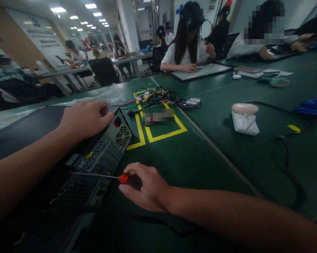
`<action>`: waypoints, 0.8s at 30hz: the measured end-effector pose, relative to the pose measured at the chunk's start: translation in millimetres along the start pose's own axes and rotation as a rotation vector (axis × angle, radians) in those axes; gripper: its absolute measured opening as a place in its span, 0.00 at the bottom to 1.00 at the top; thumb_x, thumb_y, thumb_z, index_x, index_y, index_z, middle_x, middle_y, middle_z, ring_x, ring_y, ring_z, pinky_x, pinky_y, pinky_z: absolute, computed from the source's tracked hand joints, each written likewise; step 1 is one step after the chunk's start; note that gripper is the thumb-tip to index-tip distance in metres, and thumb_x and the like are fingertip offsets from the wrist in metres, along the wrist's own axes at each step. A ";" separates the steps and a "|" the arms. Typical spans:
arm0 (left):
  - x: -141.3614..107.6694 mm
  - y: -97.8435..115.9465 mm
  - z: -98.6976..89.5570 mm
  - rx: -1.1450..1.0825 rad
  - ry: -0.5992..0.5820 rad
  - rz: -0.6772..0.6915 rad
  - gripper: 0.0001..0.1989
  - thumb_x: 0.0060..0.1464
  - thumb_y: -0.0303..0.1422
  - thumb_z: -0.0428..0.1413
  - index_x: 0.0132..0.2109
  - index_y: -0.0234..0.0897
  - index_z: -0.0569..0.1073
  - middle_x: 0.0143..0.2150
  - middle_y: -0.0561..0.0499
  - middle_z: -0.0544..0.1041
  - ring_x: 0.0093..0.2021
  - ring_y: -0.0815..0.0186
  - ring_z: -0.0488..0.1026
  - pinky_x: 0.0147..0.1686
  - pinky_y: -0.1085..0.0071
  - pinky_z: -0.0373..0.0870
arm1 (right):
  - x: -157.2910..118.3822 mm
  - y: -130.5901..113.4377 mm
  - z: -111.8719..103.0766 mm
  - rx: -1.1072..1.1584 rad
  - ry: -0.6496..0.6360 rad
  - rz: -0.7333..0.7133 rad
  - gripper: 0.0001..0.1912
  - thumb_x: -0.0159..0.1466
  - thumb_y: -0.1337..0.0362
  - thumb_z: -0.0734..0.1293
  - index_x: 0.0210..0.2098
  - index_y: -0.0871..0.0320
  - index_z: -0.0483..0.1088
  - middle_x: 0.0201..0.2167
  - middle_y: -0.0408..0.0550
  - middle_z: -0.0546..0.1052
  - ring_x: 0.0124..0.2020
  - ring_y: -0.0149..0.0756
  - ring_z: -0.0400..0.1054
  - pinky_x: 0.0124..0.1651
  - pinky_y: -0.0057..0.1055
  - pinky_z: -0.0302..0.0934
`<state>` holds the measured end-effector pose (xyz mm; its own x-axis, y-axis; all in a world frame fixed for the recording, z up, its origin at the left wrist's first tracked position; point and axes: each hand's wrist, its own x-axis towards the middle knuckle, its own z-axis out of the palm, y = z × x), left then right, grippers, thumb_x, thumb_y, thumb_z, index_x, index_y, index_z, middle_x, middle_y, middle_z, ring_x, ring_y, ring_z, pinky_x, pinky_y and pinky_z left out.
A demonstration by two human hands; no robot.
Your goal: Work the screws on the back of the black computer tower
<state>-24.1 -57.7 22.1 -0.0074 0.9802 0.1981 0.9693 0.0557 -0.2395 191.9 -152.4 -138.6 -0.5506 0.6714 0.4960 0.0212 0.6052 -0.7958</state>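
A dark computer case [103,147] lies at the left, its metal rear panel with a fan grille [122,136] and a red switch turned toward the right. On its upper edge, beside the power supply, my left hand [86,117] presses down with curled fingers and holds the case. Lower down, my right hand [145,184] is closed around the orange-red handle of a screwdriver [123,178]. The long thin shaft points left at the rear panel. Its tip lies against the dark slot area, and I cannot tell whether it sits in a screw.
A tangle of cables [163,95] lies beyond the case, near yellow tape [166,135] and a blurred-out box [157,117]. A white block with a pinkish top [245,119] stands at the right, beside a black cable. Across the green table [200,165], other people work.
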 end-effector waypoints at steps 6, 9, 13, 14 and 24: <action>1.2 -0.1 -0.4 0.013 0.012 0.015 0.22 0.64 0.50 0.44 0.40 0.42 0.75 0.42 0.41 0.79 0.39 0.50 0.72 0.33 0.60 0.56 | -0.3 0.0 0.6 0.041 0.011 0.003 0.09 0.73 0.57 0.69 0.47 0.54 0.71 0.41 0.47 0.81 0.37 0.35 0.75 0.45 0.33 0.72; 1.2 0.0 -1.3 0.016 0.016 0.023 0.22 0.64 0.50 0.44 0.41 0.42 0.75 0.44 0.40 0.80 0.41 0.49 0.74 0.34 0.59 0.60 | -0.1 1.7 1.9 0.039 0.017 0.015 0.09 0.73 0.57 0.70 0.47 0.54 0.71 0.40 0.46 0.80 0.35 0.34 0.74 0.43 0.32 0.72; -4.1 3.3 -5.7 0.012 0.006 0.034 0.22 0.66 0.49 0.44 0.42 0.39 0.76 0.47 0.37 0.82 0.45 0.48 0.77 0.41 0.57 0.70 | 0.2 4.7 2.6 0.034 0.054 -0.034 0.09 0.73 0.56 0.70 0.47 0.55 0.73 0.39 0.46 0.80 0.34 0.33 0.73 0.42 0.32 0.72; -5.6 4.6 -7.4 0.006 0.002 0.043 0.23 0.67 0.48 0.43 0.43 0.38 0.76 0.48 0.36 0.82 0.46 0.47 0.77 0.43 0.55 0.72 | 0.4 5.2 2.3 0.025 0.067 -0.053 0.09 0.73 0.56 0.70 0.47 0.55 0.73 0.39 0.46 0.80 0.34 0.34 0.73 0.42 0.32 0.72; -4.2 -34.3 -67.3 -0.011 -0.031 0.151 0.23 0.70 0.38 0.50 0.65 0.32 0.73 0.49 0.49 0.81 0.51 0.55 0.79 0.60 0.53 0.71 | 2.9 3.3 -1.3 -0.023 0.089 -0.122 0.12 0.75 0.56 0.69 0.48 0.58 0.76 0.39 0.49 0.81 0.37 0.36 0.75 0.44 0.33 0.72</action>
<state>-40.8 -76.6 93.4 0.1314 0.9827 0.1306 0.9625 -0.0949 -0.2540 191.5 -147.9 -139.3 -0.4739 0.6268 0.6185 -0.0223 0.6936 -0.7200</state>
